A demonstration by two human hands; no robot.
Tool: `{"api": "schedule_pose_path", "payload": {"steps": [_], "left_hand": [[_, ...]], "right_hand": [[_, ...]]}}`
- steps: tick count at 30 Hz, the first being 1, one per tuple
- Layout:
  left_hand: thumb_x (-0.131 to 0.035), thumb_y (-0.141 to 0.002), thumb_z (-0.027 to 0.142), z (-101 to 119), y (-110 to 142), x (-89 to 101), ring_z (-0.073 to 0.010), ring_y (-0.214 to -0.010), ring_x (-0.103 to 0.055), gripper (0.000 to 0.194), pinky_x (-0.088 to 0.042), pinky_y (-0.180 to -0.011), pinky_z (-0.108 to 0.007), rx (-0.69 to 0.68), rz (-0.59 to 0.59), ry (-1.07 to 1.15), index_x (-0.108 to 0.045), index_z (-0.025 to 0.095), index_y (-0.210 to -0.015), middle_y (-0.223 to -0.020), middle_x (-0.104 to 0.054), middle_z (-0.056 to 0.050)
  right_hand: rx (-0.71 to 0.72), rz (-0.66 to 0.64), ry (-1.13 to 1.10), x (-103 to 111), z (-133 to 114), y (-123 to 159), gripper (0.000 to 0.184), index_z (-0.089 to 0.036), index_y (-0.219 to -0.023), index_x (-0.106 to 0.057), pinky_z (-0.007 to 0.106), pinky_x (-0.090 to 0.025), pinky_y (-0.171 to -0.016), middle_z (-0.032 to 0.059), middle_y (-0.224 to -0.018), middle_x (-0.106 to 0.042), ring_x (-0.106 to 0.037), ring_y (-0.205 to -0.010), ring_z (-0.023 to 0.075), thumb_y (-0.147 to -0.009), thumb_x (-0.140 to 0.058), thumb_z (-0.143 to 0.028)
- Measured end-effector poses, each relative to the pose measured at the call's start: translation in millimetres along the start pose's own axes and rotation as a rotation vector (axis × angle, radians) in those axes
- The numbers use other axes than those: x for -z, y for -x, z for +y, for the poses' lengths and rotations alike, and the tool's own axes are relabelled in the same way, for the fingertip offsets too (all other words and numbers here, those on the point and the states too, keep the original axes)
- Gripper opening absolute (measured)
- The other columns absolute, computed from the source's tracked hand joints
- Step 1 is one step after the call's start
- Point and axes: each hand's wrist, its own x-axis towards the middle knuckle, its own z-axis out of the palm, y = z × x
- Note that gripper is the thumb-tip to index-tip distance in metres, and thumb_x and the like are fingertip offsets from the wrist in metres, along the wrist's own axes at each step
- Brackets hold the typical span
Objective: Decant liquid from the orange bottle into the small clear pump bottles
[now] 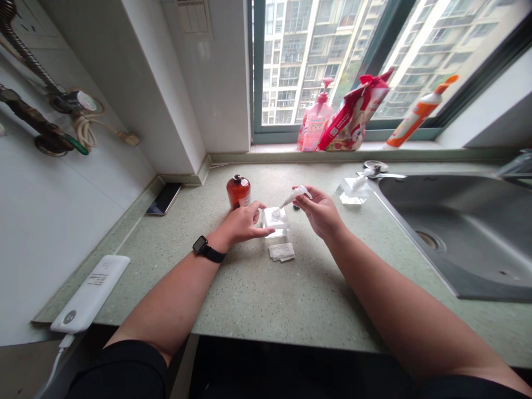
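My left hand (243,223) grips a clear square bottle (276,231) by its side, thumb along the front and fingers behind. In my right hand (319,208) a white pump dispenser head (296,194) is pinched, tilted, its lower end at the bottle's top opening. Whether it has entered the opening I cannot tell. Just behind my left hand stands an amber bottle (238,191) with a dark neck. A folded white tissue (281,252) lies in front of the clear bottle. Partly hidden by my right fingers is a small dark cap-like thing (296,207).
Another clear square pump bottle (352,190) stands right, beside the steel sink (449,221). A phone (164,199) lies at the back left, a white power bank (91,292) at the left edge. A pink pump bottle (315,124), red bag (353,119) and orange-white bottle (415,119) line the windowsill.
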Motion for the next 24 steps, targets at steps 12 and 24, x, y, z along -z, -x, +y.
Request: {"api": "schedule_pose_path", "payload": {"steps": [12, 24], "left_hand": [[-0.085, -0.083, 0.061, -1.1, 0.1, -0.7, -0.0161, -0.067, -0.055, 0.072, -0.033, -0.061, -0.029, 0.001, -0.003, 0.002, -0.061, 0.018, -0.136, -0.078, -0.06, 0.003], [-0.086, -0.082, 0.06, 2.1, 0.3, 0.5, -0.0158, -0.067, -0.055, 0.07, -0.035, -0.062, -0.029, 0.017, -0.007, 0.008, -0.062, 0.018, -0.133, -0.079, -0.06, 0.003]], "right_hand": [[-0.029, -0.037, -0.029, 6.2, 0.6, -3.9, 0.052, -0.031, -0.108, -0.078, 0.043, -0.058, -0.091, 0.0042, -0.109, -0.077, -0.071, -0.101, 0.0243, -0.074, -0.09, -0.069], [-0.072, -0.238, 0.169, 35.4, -18.9, -7.3, 0.052, -0.024, -0.111, -0.083, 0.039, -0.056, -0.083, 0.005, -0.098, -0.078, -0.069, -0.088, 0.0205, -0.071, -0.097, -0.054]]}}
